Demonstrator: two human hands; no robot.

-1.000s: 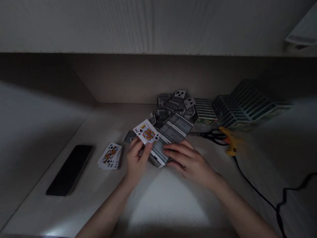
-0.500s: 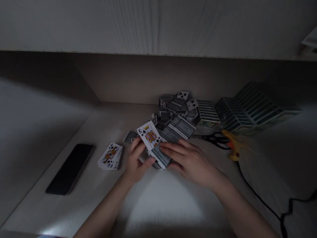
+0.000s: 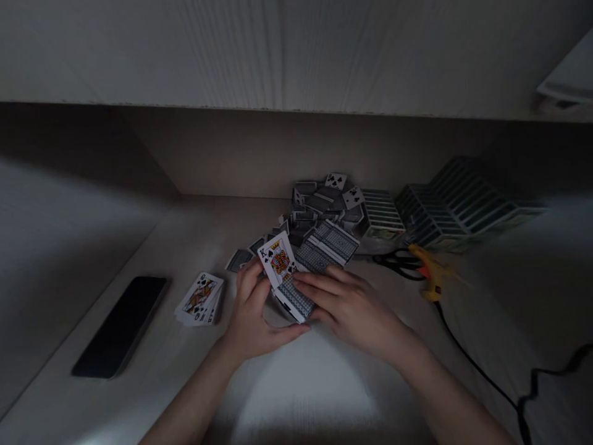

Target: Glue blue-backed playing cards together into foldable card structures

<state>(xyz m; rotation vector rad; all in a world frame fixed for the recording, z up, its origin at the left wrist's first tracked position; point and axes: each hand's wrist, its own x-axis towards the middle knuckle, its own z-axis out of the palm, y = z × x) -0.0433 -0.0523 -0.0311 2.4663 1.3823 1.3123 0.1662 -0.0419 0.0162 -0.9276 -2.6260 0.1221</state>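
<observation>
In the middle of the head view, my left hand (image 3: 252, 312) has its fingers at the left edge of a king of spades card (image 3: 278, 259). Its thumb is stretched out by the lower corner of the patterned playing cards (image 3: 296, 300). My right hand (image 3: 352, 309) pinches these cards from the right, fingertips on top and thumb lower down. Their undersides are hidden. Just beyond lies a patterned card piece (image 3: 331, 244), in front of a heap of folded playing cards (image 3: 317, 201). A loose stack of cards with a queen on top (image 3: 200, 300) sits left of my left hand.
A black phone (image 3: 120, 327) lies at the left. To the right are black-handled scissors (image 3: 401, 262) and a yellow glue gun (image 3: 433, 272) with a black cord (image 3: 477, 364). Rows of folded cards (image 3: 463, 204) stand behind them. A pale board (image 3: 278, 55) overhangs the back.
My left thumb has moved off the cards' face and stretched out toward their lower corner. The king card has turned slightly more upright. The whole view has shifted a little.
</observation>
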